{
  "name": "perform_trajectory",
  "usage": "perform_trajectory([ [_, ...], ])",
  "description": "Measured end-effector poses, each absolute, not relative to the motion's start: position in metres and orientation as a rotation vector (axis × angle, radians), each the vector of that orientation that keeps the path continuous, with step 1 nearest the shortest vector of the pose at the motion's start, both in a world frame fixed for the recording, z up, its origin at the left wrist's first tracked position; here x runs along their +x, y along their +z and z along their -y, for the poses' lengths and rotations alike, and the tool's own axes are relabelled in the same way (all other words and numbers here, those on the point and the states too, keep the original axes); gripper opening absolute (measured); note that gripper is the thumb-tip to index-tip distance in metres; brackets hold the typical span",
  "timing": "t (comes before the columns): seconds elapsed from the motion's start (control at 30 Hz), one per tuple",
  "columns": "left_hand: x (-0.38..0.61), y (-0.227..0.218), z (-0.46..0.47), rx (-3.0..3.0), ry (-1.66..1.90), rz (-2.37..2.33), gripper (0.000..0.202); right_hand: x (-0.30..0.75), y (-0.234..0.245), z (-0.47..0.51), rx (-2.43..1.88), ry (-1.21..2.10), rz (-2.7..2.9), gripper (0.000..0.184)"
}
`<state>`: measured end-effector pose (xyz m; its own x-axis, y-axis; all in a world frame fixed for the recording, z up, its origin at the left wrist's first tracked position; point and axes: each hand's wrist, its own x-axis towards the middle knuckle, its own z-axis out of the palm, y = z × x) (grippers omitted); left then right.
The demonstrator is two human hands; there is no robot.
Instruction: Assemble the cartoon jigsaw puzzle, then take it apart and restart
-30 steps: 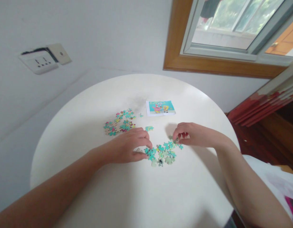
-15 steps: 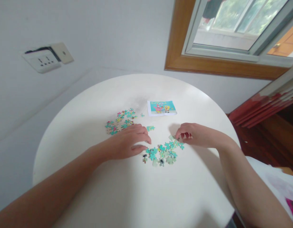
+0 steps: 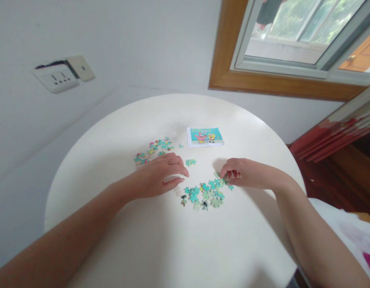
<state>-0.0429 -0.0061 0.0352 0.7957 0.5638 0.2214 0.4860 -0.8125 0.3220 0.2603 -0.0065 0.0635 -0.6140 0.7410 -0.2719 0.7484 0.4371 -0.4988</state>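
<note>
Teal, knobbed puzzle pieces [image 3: 193, 194] (cardboard, perhaps) cluster.

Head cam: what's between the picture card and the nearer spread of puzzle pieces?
A small teal-and-yellow puzzle section, lying apart from both the picture card and the nearer spread. Shows in the head view.

Left forearm [image 3: 79, 224]: bare, at 8 o'clock in the view; long and smooth in outline, thick low down and narrowing evenly.
Left wrist [image 3: 125, 190]: bare and slender.
Left hand [image 3: 157, 174]: bare, near centre towards 7 o'clock; softly rounded back, slim fingers, tapered thumb.
Right forearm [image 3: 311, 232]: bare, at 4 o'clock; sturdy, narrowing towards the wrist.
Right wrist [image 3: 276, 176]: bare, smooth-edged.
Right hand [image 3: 245, 170]: bare, between 3 and 4 o'clock; compact, with slender fingers.
Fingernails: too small to make out.
</note>
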Motion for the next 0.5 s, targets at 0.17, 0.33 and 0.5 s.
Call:
perform_trajectory([
  [0.17,-0.043,0.035,0.006,2.726,0.442,-0.81,0.019,0.259,0.065,0.007,1.438,-0.931,-2.625,0.024],
  [0.33,-0.044,0.034,0.006,2.722,0.446,-0.815,0.019,0.264,0.064,0.004,1.404,-1.005,-2.638,0.014],
  [0.5,-0.041,0.033,0.005,2.732,0.45,-0.875,0.018,0.27,0.062,-0.002,1.448,-1.133,-2.634,0.009],
])
